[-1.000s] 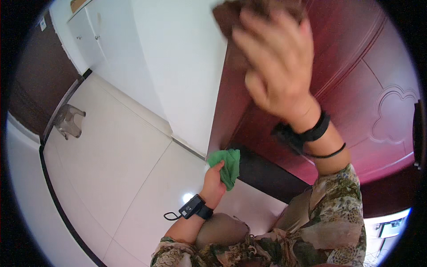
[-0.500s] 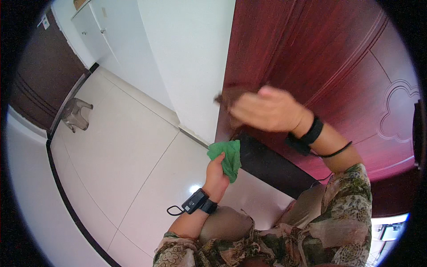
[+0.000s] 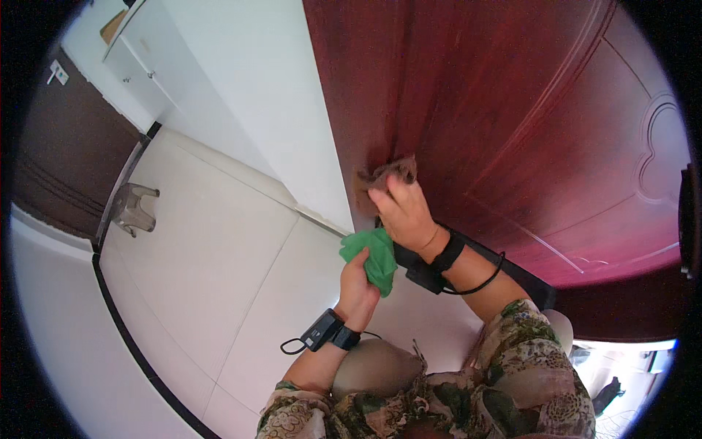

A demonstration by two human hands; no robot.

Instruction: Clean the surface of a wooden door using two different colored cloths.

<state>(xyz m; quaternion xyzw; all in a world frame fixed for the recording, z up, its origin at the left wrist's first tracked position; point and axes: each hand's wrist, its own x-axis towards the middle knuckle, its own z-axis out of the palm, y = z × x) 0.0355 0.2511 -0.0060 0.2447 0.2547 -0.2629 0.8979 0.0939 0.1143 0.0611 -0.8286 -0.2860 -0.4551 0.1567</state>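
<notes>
The right hand [image 3: 408, 218] grips the brown cloth [image 3: 393, 171], apparently bunched for firm contact with the red panel [image 3: 468, 110], though fingers partly hide the touch. The left hand [image 3: 358, 287] clasps the green cloth [image 3: 378, 256], seemingly kept aside. The panel's edge borders the wall [image 3: 307, 146]; leftward, floor [image 3: 205, 227] stretches toward the stool [image 3: 135, 208].

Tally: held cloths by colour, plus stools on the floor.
Green cloth: 1
Brown cloth: 1
Stool: 1
Total: 3
</notes>
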